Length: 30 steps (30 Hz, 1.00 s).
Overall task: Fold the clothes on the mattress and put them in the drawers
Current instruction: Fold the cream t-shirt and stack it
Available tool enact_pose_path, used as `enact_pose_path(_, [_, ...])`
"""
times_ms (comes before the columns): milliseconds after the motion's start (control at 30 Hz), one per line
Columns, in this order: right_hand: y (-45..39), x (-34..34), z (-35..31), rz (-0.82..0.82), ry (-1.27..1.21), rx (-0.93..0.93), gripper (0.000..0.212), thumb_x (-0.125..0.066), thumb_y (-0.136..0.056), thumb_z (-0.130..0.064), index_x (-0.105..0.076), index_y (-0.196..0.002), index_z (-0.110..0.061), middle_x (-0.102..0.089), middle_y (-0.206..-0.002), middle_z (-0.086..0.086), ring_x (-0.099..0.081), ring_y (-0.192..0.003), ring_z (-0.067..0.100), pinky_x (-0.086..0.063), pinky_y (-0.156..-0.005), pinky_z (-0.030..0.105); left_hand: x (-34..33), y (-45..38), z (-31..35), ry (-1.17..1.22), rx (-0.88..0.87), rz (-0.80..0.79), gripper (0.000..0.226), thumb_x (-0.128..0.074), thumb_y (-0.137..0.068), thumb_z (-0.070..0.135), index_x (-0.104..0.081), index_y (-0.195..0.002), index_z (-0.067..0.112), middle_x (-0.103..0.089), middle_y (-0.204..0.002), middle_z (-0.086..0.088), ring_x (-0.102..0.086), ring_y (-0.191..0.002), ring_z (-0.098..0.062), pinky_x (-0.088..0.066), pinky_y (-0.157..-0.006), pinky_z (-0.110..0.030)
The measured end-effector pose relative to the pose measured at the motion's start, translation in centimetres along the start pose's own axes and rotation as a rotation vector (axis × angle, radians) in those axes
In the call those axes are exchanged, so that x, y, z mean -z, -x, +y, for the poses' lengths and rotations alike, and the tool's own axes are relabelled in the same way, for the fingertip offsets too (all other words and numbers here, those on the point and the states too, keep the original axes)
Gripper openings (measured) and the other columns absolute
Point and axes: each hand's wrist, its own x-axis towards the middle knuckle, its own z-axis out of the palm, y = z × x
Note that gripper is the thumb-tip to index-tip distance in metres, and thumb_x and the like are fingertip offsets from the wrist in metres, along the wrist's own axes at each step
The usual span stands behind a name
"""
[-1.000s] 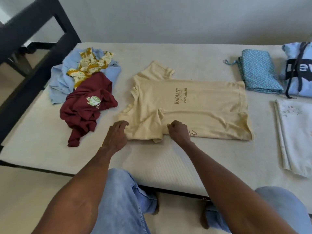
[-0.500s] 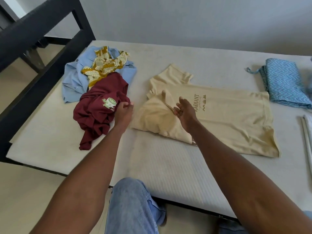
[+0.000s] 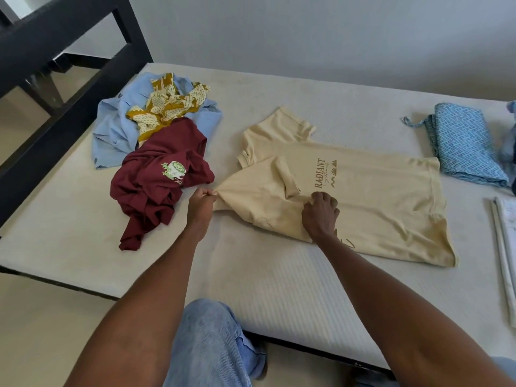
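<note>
A cream T-shirt point(image 3: 363, 191), printed "RADIANT", is found laid flat near the middle of the mattress point(image 3: 279, 289), collar end to the left and hem to the right, with its near sleeve and side already turned over onto the chest. The left hand point(image 3: 199, 206) is closed in a pinch on the shirt's leftmost fold point, where the cloth is drawn into tight radiating creases. The right hand point(image 3: 319, 216) is set on the folded near portion, fingers curled and gripping the cloth just below the print. The garment is judged light, thin and limp: it will sag and lose its folds if lifted by one point, so it should be taken at two spread points along a fold edge or hem and smoothed after each turn. An unfolded heap lies at the far left, a maroon shirt point(image 3: 156, 180) just beside the left hand, with a light blue garment point(image 3: 111, 132) and a yellow patterned cloth point(image 3: 167, 107) behind it. A folded blue zigzag cloth point(image 3: 463, 143) and a white folded item point(image 3: 505, 247) are noted at the right. No drawers are in view.
</note>
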Motion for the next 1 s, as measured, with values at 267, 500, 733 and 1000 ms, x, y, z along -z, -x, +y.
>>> enact_pose_path(267, [-3.6,1.5,0.9,0.027,0.315,-0.164,0.029,-0.046,-0.09,-0.012,-0.057,-0.116,-0.006,-0.05,-0.124,0.015,-0.042,-0.118,0.034,-0.03,-0.099,0.044,1.3,-0.3,-2.7,-0.381,0.057,0.105,0.028,-0.07,-0.082,0.021,-0.05,-0.101,0.016,-0.06,-0.095,-0.001,-0.055,-0.089,-0.025,-0.043,-0.092,-0.041])
enact_pose_path(500, [-3.4,0.2,-2.9,-0.112,-0.049,-0.059,0.036,-0.052,-0.091,-0.035,-0.053,-0.112,-0.005,-0.064,-0.109,0.017,-0.061,-0.104,0.039,-0.044,-0.082,0.04,-0.1,0.7,-2.3,-0.564,-0.016,0.173,0.022,-0.063,-0.088,0.034,-0.053,-0.094,0.015,-0.061,-0.092,-0.002,-0.055,-0.096,-0.032,-0.03,-0.092,-0.039])
enact_pose_path(733, [-7.2,1.7,-5.1,-0.027,-0.53,-0.216,0.047,-0.047,-0.084,-0.005,-0.053,-0.13,-0.01,-0.061,-0.13,0.014,-0.056,-0.119,0.032,-0.045,-0.096,0.036,0.8,0.9,-3.2,-0.557,-0.154,0.193,0.016,-0.061,-0.093,0.023,-0.053,-0.092,0.008,-0.067,-0.095,-0.011,-0.059,-0.097,-0.04,-0.039,-0.086,-0.041])
enact_pose_path(1000, [-3.5,-0.6,-0.7,-0.005,0.188,0.55,0.041,-0.045,-0.096,-0.01,-0.049,-0.136,-0.006,-0.039,-0.151,0.017,-0.033,-0.14,0.036,-0.029,-0.114,0.044,-0.9,1.1,-2.2,-0.73,-0.387,0.286,0.034,-0.063,-0.076,0.007,-0.057,-0.11,0.009,-0.061,-0.099,-0.011,-0.057,-0.096,-0.032,-0.039,-0.086,-0.045])
